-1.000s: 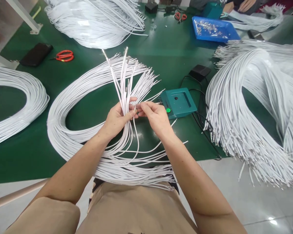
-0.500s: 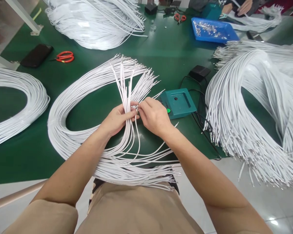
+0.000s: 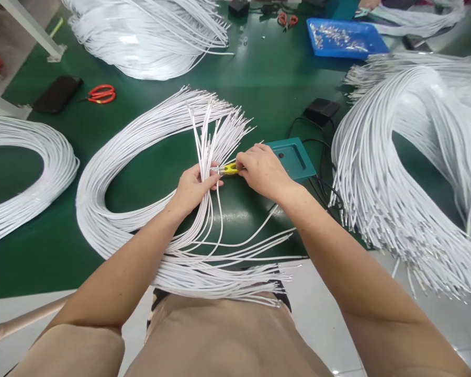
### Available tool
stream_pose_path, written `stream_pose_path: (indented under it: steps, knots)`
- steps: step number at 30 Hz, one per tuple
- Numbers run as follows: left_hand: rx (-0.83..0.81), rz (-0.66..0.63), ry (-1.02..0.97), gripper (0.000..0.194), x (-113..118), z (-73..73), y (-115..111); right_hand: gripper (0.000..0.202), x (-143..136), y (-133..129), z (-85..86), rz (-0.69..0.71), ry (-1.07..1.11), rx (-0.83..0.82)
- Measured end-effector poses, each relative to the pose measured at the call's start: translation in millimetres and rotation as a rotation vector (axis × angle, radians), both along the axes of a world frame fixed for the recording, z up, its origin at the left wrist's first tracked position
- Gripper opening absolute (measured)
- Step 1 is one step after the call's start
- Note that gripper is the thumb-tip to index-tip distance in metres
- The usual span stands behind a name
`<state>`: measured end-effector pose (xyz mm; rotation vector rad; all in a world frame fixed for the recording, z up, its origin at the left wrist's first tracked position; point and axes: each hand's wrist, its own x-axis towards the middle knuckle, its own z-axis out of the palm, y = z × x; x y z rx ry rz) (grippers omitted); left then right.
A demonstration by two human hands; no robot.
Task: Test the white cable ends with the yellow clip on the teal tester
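My left hand (image 3: 198, 184) is closed around a bunch of white cables (image 3: 207, 141), their tips standing up above the fingers. One cable end is pinched between thumb and finger on the bunch's right side. In my right hand (image 3: 262, 166) is a small yellow-handled tool (image 3: 231, 168) with a metal tip; its exact kind is unclear. That tip meets the cable end at my left fingertips. Below my hands, the held cables bend into a large coil of white cables (image 3: 98, 183) lying on the green table (image 3: 235, 225).
Behind my right hand sits a teal device (image 3: 292, 159) with black cords. Red-handled scissors (image 3: 102, 94) and a black phone-like object (image 3: 58, 94) lie at left. More cable bundles (image 3: 377, 173) rest around. A blue tray (image 3: 345, 39) of small metal parts and a co-worker's hand (image 3: 368, 4) are farther back.
My right hand has moved right and slightly up from my left fingertips, and the yellow-handled tool now shows in it. My left hand still holds the bunch. The view has shifted slightly.
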<state>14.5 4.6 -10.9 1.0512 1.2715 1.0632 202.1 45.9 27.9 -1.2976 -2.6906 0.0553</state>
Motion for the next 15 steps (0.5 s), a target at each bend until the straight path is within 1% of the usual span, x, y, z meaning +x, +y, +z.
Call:
stream_pose_path:
  steps: [3, 6, 10, 15]
  knots:
    - [0.014, 0.028, 0.045, 0.038, 1.0, -1.0, 1.3, 0.017, -1.1, 0.9, -1.0, 0.006, 0.019, 0.014]
    - [0.045, 0.026, 0.095, 0.037, 1.2, -5.1, 2.4, 0.020, -1.9, 1.5, -2.2, -0.001, 0.029, 0.039]
    - [0.061, 0.028, 0.171, 0.037, 1.9, -10.5, 3.4, 0.022, -2.2, 2.3, -4.9, -0.024, 0.033, 0.053]
    - [0.067, 0.035, 0.214, 0.037, 2.5, -12.0, 3.8, 0.021, -2.0, 1.7, -5.9, -0.035, 0.013, 0.083]
